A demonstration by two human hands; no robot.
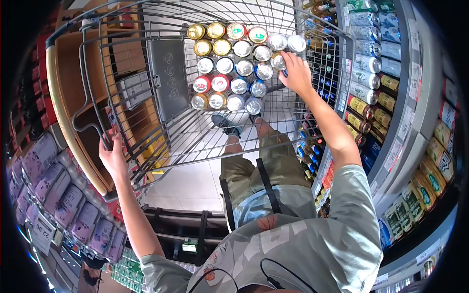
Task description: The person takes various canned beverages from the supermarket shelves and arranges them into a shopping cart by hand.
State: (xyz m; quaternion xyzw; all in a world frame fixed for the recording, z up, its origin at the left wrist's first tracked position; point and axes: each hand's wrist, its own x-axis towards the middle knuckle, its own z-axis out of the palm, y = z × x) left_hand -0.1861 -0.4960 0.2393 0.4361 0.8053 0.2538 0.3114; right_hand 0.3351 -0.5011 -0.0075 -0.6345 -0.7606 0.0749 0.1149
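Observation:
Inside a grey wire shopping cart (pixel 195 156), several drink cans (pixel 224 65) stand upright in close rows, their tops facing me. My right hand (pixel 296 73) is closed around a can (pixel 278 61) at the right side of these rows. Two silver-topped cans (pixel 287 43) stand just beyond it. On the left, my left hand (pixel 114 152) is wrapped around a dark bent bar (pixel 93 128) of the cart, near the yellowish cart handle (pixel 80 132). The grey child-seat panel (pixel 169 78) is between that bar and the cans.
A shelf of cans (pixel 366 78) runs along the right, with bottles (pixel 309 151) beside the cart. Purple packs (pixel 68 205) hang at the left behind a price tag (pixel 43 234). Wooden shelving with boxes (pixel 134 90) stands beyond the cart's left side.

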